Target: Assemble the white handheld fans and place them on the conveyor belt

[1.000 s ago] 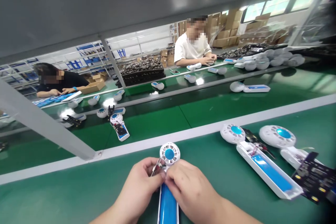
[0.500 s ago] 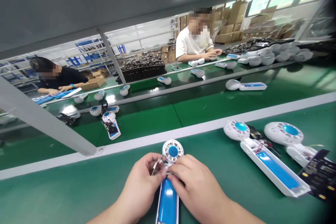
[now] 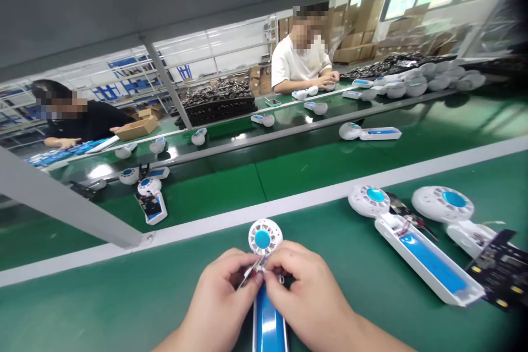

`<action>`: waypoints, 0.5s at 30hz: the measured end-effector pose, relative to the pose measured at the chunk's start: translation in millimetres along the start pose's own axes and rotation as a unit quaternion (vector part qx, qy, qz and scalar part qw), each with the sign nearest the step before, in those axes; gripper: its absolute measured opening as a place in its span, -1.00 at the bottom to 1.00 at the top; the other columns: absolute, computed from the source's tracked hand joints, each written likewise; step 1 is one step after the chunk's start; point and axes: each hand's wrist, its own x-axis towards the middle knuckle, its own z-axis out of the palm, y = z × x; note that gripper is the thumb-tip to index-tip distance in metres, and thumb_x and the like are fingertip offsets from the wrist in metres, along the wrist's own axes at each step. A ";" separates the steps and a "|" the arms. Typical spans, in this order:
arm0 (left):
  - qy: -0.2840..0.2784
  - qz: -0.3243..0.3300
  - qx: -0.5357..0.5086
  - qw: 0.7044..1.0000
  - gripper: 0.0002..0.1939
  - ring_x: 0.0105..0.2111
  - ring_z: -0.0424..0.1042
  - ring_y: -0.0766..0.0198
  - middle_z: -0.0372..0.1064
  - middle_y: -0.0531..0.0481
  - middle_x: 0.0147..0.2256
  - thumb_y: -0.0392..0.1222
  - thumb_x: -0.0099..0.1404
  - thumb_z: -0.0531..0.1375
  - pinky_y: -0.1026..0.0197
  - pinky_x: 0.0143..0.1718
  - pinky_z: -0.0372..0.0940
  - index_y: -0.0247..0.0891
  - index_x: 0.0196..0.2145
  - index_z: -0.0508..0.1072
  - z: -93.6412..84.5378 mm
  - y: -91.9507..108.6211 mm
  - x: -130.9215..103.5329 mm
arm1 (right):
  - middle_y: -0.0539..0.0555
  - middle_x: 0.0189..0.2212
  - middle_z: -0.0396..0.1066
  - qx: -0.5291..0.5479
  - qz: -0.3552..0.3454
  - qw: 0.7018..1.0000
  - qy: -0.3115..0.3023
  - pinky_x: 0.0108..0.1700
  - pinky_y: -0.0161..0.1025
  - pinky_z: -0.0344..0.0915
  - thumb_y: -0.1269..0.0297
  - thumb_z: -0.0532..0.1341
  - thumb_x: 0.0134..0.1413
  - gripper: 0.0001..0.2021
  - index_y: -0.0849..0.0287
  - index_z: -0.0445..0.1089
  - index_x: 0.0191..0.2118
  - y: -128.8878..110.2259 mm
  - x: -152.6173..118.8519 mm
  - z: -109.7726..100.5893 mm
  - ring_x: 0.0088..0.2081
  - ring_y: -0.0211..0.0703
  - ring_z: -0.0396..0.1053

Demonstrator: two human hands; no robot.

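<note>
A white handheld fan [image 3: 264, 237] with a blue hub lies in front of me, its open handle holding a blue battery [image 3: 270, 322]. My left hand [image 3: 226, 294] pinches a thin circuit board [image 3: 249, 271], tilted edge-on over the fan's neck. Close against it, my right hand [image 3: 307, 289] has thumb and forefinger closed at the neck. What those fingertips hold is too small and hidden to make out; bits of wire show between the hands.
Two open fans [image 3: 429, 258] [image 3: 441, 204] with black circuit boards [image 3: 501, 269] lie at right. Past the white rail [image 3: 322, 201], a green conveyor [image 3: 289, 173] carries more fans. A slanted post [image 3: 70, 198] stands at left. Two co-workers [image 3: 295, 63] sit opposite.
My right fingertips have drawn up tighter beside the left ones at the neck. Fans on the near conveyor have shifted left. One co-worker's hand has moved onto a cardboard box.
</note>
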 end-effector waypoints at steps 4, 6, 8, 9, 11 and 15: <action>0.021 0.042 0.061 0.997 -0.81 -0.28 0.49 0.25 0.51 0.00 -0.29 -0.21 0.31 0.16 0.27 -0.22 0.37 -0.13 -0.26 0.61 3.5 -0.8 -4.7 | 0.03 -0.47 0.40 -0.053 -0.078 0.996 -0.001 -0.33 -0.25 0.25 0.46 0.10 0.11 -0.82 0.16 0.40 -0.44 -0.6 -1.2 -1.4 -0.39 -0.16 0.34; 0.026 0.064 0.088 0.994 -0.79 -0.29 0.49 0.27 0.51 0.01 -0.29 -0.23 0.34 0.14 0.29 -0.23 0.38 -0.12 -0.28 0.61 4.4 -2.4 -5.8 | 0.05 -0.47 0.39 -0.071 -0.111 0.991 0.004 -0.34 -0.24 0.23 0.46 0.07 0.15 -0.79 0.18 0.39 -0.43 -0.9 -2.1 -2.3 -0.40 -0.16 0.32; 0.031 0.091 0.118 0.988 -0.78 -0.28 0.50 0.28 0.51 0.01 -0.27 -0.24 0.35 0.14 0.30 -0.23 0.38 -0.10 -0.26 0.60 4.8 -4.8 -7.0 | 0.06 -0.47 0.38 -0.081 -0.124 0.989 0.012 -0.35 -0.24 0.21 0.47 0.06 0.15 -0.79 0.19 0.36 -0.45 -1.5 -3.1 -2.6 -0.41 -0.17 0.31; 0.031 0.104 0.134 0.985 -0.78 -0.27 0.50 0.29 0.51 0.01 -0.27 -0.24 0.36 0.13 0.31 -0.22 0.39 -0.09 -0.24 0.60 4.9 -6.1 -7.6 | 0.05 -0.48 0.38 -0.083 -0.127 0.988 0.014 -0.36 -0.25 0.20 0.47 0.06 0.15 -0.79 0.19 0.35 -0.46 -2.0 -3.6 -2.6 -0.42 -0.18 0.30; 0.032 0.131 0.164 0.977 -0.77 -0.26 0.50 0.30 0.51 0.00 -0.25 -0.26 0.37 0.12 0.32 -0.20 0.39 -0.08 -0.18 0.58 5.2 -8.3 -9.0 | 0.05 -0.49 0.36 -0.083 -0.129 0.988 0.017 -0.37 -0.25 0.18 0.47 0.06 0.13 -0.80 0.19 0.32 -0.47 -3.2 -4.5 -2.6 -0.43 -0.19 0.29; 0.044 0.184 0.209 0.959 -0.73 -0.24 0.52 0.29 0.52 -0.05 -0.21 -0.30 0.37 0.10 0.34 -0.20 0.42 -0.11 -0.11 0.56 6.7 -10.2 -9.5 | 0.03 -0.53 0.32 -0.086 -0.142 0.986 0.031 -0.39 -0.26 0.15 0.46 0.05 0.11 -0.80 0.18 0.28 -0.51 -4.2 -5.7 -2.5 -0.47 -0.21 0.25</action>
